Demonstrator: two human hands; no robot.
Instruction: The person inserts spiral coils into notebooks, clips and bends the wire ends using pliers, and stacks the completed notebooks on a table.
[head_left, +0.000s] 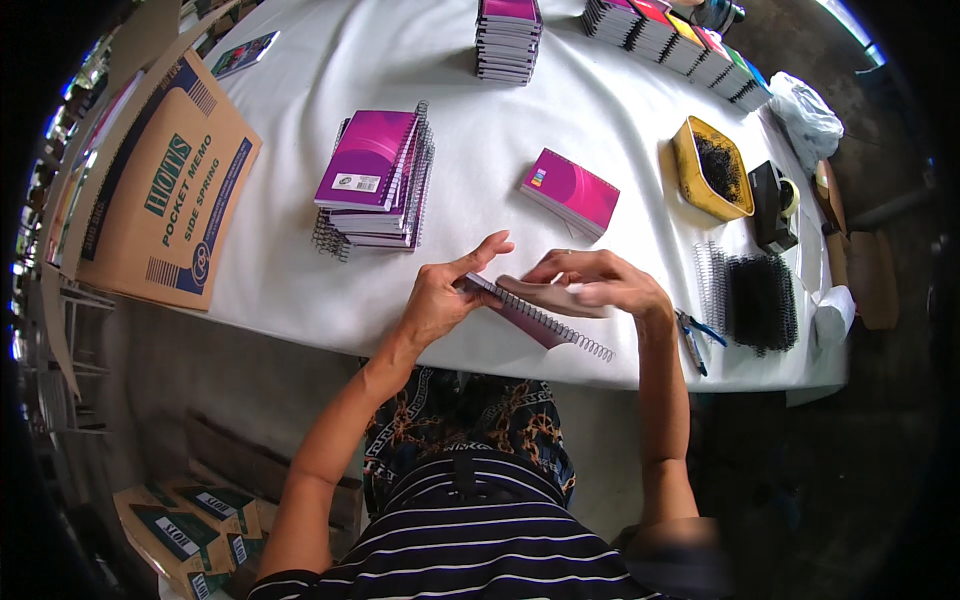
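My left hand grips a small purple notebook at its far left end, thumb and index finger spread. A spiral wire runs along the notebook's edge, and its loose end juts past the lower right corner. Over the coil, my right hand is bent, its fingers smeared by motion; whether they pinch anything is unclear. Just beyond lies a pair of purple notebooks with no visible coil. To the left stands a stack of purple notebooks with wire coils poking out at its sides.
A cardboard box stands at the left. On the right are a yellow tray of black bits, a tape dispenser, black coils and blue-handled pliers. More notebooks are stacked at the far side of the white-covered table.
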